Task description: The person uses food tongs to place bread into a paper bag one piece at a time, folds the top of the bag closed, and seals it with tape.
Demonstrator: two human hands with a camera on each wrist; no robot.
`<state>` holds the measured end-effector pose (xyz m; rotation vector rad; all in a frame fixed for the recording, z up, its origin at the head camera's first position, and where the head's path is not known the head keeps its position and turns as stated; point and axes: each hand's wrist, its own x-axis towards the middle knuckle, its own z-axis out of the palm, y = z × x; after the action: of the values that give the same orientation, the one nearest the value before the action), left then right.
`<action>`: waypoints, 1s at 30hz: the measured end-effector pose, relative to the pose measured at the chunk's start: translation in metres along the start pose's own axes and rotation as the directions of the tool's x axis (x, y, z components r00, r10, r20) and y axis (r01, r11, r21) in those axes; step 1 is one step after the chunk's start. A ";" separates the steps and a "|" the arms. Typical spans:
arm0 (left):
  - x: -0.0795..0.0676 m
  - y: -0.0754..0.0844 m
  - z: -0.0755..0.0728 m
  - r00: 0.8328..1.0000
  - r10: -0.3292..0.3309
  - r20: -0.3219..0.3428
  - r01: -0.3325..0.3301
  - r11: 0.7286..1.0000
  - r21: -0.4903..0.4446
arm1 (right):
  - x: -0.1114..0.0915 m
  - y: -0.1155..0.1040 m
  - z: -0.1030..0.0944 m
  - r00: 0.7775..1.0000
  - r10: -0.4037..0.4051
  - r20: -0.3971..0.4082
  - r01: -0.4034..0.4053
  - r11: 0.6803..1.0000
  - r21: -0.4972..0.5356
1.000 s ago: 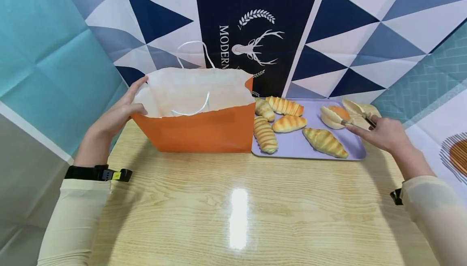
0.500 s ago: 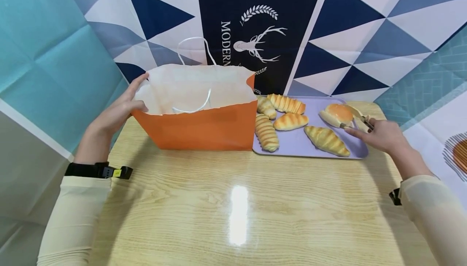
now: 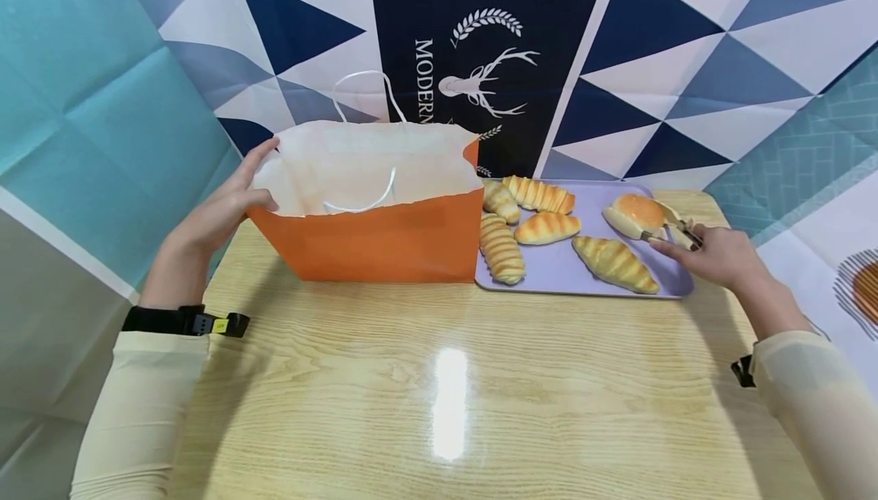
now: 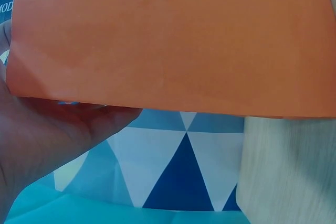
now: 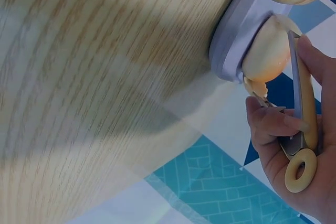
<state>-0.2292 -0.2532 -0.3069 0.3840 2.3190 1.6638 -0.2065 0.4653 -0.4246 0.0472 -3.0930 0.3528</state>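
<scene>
My left hand [image 3: 218,214] holds the left end of an orange paper bag [image 3: 384,245], its thumb over the near rim and its fingers at the far corner. The bag stands with its white-lined mouth spread wide. In the left wrist view its orange side [image 4: 173,45] fills the top, hiding part of the hand. My right hand [image 3: 723,256] grips bread tongs [image 5: 303,103] with cream handles. The tong ends lie around a round bun [image 3: 638,214] at the right end of a lilac tray [image 3: 549,275]; whether they press it I cannot tell.
On the tray, a croissant-shaped bread [image 3: 613,264] lies near the bun, and several ridged breads [image 3: 501,248] sit beside the bag. A patterned cloth [image 3: 274,20] hangs behind the wooden table [image 3: 329,386]. One white bag handle [image 3: 366,77] stands up; the other folds inward.
The tongs have come down from above the bun to around it, their ends drawing lower and rightward. The left hand and bag hold their place; the view has shifted slightly.
</scene>
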 end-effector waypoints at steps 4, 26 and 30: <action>0.000 0.001 0.000 1.000 -0.004 0.002 0.004 1.000 -0.001 | -0.001 0.001 -0.001 1.000 -0.005 0.008 0.005 1.000 -0.001; -0.001 0.002 0.002 1.000 0.000 -0.002 0.000 1.000 -0.002 | 0.001 -0.034 -0.034 0.994 -0.075 -0.081 0.075 0.997 0.007; 0.000 0.001 0.002 1.000 0.005 -0.001 -0.005 1.000 -0.006 | 0.001 -0.053 -0.046 0.987 -0.124 -0.106 0.124 0.992 -0.004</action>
<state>-0.2284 -0.2515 -0.3065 0.3877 2.3157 1.6729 -0.2049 0.4240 -0.3681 0.2134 -2.9668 0.3431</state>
